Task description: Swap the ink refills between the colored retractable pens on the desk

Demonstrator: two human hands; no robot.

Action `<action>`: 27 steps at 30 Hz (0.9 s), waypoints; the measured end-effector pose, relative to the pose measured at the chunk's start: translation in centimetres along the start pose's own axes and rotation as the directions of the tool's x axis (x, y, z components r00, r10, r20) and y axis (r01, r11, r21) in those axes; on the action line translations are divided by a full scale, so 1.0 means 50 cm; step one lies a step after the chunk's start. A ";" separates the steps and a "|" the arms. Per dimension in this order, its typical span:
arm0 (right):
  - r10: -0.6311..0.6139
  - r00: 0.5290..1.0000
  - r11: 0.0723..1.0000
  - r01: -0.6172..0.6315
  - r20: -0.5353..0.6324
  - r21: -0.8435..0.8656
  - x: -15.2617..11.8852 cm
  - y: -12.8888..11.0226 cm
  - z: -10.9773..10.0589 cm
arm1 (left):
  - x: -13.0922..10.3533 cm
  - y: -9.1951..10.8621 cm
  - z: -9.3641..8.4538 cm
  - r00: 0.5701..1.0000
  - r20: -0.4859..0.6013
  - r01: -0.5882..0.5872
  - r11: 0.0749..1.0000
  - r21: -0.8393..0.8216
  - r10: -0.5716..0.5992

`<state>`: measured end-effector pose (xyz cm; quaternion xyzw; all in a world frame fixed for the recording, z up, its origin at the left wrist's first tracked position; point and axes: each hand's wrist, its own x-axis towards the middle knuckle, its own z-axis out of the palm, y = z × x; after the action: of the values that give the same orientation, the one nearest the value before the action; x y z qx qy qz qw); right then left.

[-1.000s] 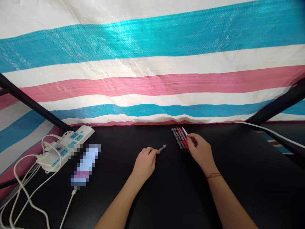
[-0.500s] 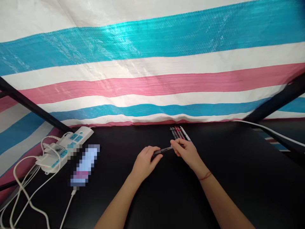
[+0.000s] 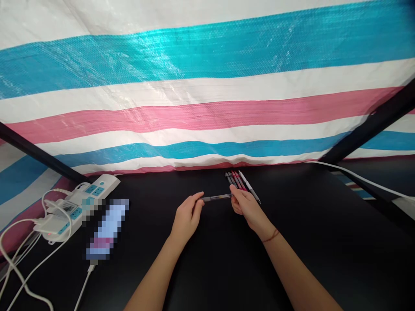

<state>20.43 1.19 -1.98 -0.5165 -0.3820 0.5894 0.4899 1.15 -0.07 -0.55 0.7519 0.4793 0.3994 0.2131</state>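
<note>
A slim pen [image 3: 218, 197] with a clear barrel is held level between my two hands above the black table. My left hand [image 3: 187, 216] pinches its grey left end between thumb and fingers. The right end sits in the closed fingers of my right hand [image 3: 248, 207], which wears a thin red cord at the wrist. Just behind my right hand, several pens [image 3: 238, 180] lie side by side, dark, red and white, their lower parts partly hidden by the hand.
On the left, a white power strip [image 3: 105, 185] holds plugs and loose white cables. A blurred phone [image 3: 108, 229] with a cable lies beside it. Striped sheeting [image 3: 207, 114] hangs behind the black table [image 3: 214, 268]; a white cable [image 3: 363, 176] crosses the right back.
More of the pen's barrel shows between my hands, and my left hand has moved left along with its end. The view has shifted slightly, so the table items appear further left.
</note>
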 end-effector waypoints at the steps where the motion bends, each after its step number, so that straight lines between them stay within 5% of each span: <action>1: -0.010 1.000 1.000 0.010 -0.009 -0.013 -0.001 0.000 0.001 | 0.001 -0.002 -0.002 1.000 0.026 -0.008 0.999 0.048 0.006; 16: -0.317 0.947 0.850 0.307 0.048 -0.429 -0.018 -0.017 -0.005 | 0.007 -0.014 -0.020 0.990 0.137 -0.076 0.950 0.303 0.036; 27: -0.306 0.947 0.923 0.319 0.095 -0.217 -0.014 -0.012 -0.003 | 0.006 -0.011 -0.017 0.991 0.131 -0.013 0.957 0.289 -0.026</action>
<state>20.70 0.64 -1.26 -0.4843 -0.5392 0.4707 0.5032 0.23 0.38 -0.31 0.7984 0.5196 0.2733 0.1338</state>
